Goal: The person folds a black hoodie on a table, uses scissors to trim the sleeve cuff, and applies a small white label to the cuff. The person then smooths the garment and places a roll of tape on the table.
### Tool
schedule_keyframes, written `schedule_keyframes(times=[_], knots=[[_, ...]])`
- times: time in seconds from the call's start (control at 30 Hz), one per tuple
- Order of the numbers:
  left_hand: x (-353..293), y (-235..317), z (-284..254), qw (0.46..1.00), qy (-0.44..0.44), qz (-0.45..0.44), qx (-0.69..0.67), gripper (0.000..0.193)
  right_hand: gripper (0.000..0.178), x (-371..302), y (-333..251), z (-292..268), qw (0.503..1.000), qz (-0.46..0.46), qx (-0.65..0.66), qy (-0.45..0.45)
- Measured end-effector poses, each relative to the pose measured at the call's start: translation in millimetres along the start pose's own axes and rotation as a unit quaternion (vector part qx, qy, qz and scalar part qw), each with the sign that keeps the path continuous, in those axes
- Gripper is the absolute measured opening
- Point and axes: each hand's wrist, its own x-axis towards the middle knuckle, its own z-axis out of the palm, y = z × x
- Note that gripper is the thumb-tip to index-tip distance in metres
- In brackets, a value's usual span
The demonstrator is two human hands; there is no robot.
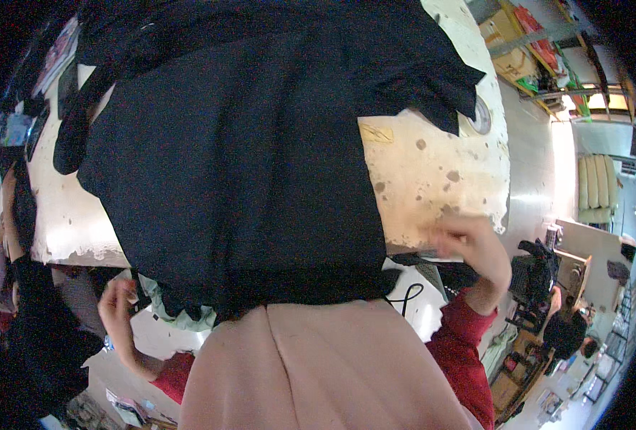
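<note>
A large black garment (246, 172) lies spread on the worn, pale table (447, 158), its lower edge hanging over the front edge close to my body. My left hand (119, 312) is just beyond the table's front edge, beside the cloth's lower left corner. Its fingers are loosely bent and apart, and I see nothing in them. To the right of the cloth, my right hand (472, 251) is raised at the front right of the table. Motion smears its fingers, and nothing shows clearly between them.
A roll of tape (481, 115) lies near the table's right edge, and a yellowish strip (377, 133) beside the cloth. Pale green cloth (182, 315) hangs below the front edge. Another person's arm (11, 208) is at the far left. Shelves with boxes (511, 43) stand far right.
</note>
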Motion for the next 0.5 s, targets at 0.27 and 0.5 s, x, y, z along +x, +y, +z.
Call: schedule_keyframes(times=[0.27,0.5], knots=[[58,38,36,0.984,0.151,0.038,-0.090,0.036,0.021,70,2,27,0.961,-0.029,0.037,0.274],[68,29,37,0.978,0.168,0.038,-0.118,0.033,0.020,92,1,32,0.955,-0.080,0.027,0.285]])
